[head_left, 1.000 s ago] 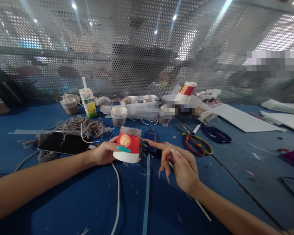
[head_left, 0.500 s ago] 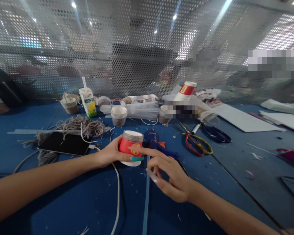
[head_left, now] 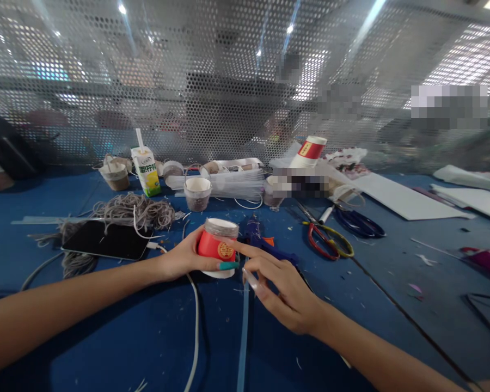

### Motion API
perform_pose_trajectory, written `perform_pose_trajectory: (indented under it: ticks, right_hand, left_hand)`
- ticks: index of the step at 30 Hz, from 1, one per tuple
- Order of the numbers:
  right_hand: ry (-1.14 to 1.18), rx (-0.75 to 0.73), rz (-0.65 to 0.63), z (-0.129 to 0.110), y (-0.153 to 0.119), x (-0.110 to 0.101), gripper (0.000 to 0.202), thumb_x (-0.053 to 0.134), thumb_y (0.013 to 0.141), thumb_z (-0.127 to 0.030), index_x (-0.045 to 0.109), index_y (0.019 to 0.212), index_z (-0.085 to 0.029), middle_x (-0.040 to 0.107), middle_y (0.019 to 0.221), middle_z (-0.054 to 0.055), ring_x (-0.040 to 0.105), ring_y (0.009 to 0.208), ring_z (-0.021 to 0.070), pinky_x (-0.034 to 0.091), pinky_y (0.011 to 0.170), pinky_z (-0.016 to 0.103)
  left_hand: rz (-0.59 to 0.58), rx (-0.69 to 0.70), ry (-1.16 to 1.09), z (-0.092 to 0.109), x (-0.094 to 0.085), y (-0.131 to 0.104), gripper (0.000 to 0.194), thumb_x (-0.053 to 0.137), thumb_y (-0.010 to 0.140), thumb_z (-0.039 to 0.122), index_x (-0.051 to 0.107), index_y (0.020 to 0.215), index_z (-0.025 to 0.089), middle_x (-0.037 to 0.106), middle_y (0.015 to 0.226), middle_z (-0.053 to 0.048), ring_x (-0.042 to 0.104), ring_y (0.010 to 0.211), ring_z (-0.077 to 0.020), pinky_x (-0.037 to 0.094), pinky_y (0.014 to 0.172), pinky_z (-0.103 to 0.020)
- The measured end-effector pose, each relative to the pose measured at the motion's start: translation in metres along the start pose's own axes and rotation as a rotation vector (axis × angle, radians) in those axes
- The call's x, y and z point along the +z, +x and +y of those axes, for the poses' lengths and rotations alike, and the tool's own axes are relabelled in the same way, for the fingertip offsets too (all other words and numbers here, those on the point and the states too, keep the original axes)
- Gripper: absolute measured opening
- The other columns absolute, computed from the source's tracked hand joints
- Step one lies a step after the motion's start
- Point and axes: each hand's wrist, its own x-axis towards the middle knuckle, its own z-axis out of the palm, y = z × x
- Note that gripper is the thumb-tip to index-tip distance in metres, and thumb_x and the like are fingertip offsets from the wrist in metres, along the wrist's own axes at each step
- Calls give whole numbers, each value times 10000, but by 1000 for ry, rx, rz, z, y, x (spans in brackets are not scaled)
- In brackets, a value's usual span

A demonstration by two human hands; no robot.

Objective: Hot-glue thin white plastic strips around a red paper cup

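Note:
My left hand (head_left: pixel 185 253) is wrapped round a red paper cup (head_left: pixel 212 246) from its left side, thumb across the front. Grey cord circles the cup's upper end, a gold emblem marks its red side, and white shows at its lower edge. My right hand (head_left: pixel 280 286) is at the cup's right, index finger stretched to the red surface just under the cord. Its other fingers are bent, the thumb apart, and nothing shows in its grasp. Just behind lies a blue glue gun (head_left: pixel 253 233), partly hidden by the cup and right hand.
Left are tangled grey yarn (head_left: pixel 133 211), a phone (head_left: pixel 106 239) and a drink carton (head_left: pixel 146 171). A small cord-wrapped bucket (head_left: pixel 198 194) stands behind the cup. Scissors (head_left: pixel 324 242) and white boards (head_left: pixel 408 198) lie right. A white cable (head_left: pixel 196 326) crosses the blue table (head_left: pixel 147 337).
My right index finger has slid up from the emblem toward the cord band, uncovering the emblem. My left hand and the cup have stayed nearly still.

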Motion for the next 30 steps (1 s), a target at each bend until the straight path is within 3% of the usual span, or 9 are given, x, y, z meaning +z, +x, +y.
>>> perform_pose_trajectory:
  ticks: [6,13,18,22,30]
  right_hand:
    - [0,1,-8,0,1,-1,170,334,945,-296,473,898,-211,510,1376,170,503,469,55,433,455,236]
    - [-37,-186,41,0,2,-5,155,342,900,-211,445,785,-218,624,1253,143,682,764,154,439,481,246]
    - [-85,-128,-12,-5,4,-3,122,387,893,-243,500,861,-211,578,1317,146,685,843,164,468,526,247]
    - [-121,-56,-18,-9,5,0,133,375,918,-276,487,878,-217,496,1403,133,651,703,123,450,525,262]
    - [-147,-118,66,0,3,3,95,396,893,-212,443,810,-219,552,1350,141,610,550,90,390,425,242]
  left_hand:
    - [-41,7,-24,-1,-1,-2,637,844,558,245,545,1116,172,678,1028,-82,646,916,-226,491,860,-400]
    - [12,-12,13,0,1,-1,691,858,523,260,512,1115,176,660,1063,-86,636,949,-239,493,845,-390]
    - [-32,32,45,0,4,-3,685,847,546,237,498,1133,192,643,1113,-83,616,1009,-249,467,889,-403]
    - [-22,65,75,0,5,-3,655,835,569,258,492,1125,197,637,1088,-72,614,986,-242,474,862,-396]
    - [33,80,141,2,5,-3,613,816,588,248,484,1100,197,623,1044,-55,605,945,-221,481,835,-381]
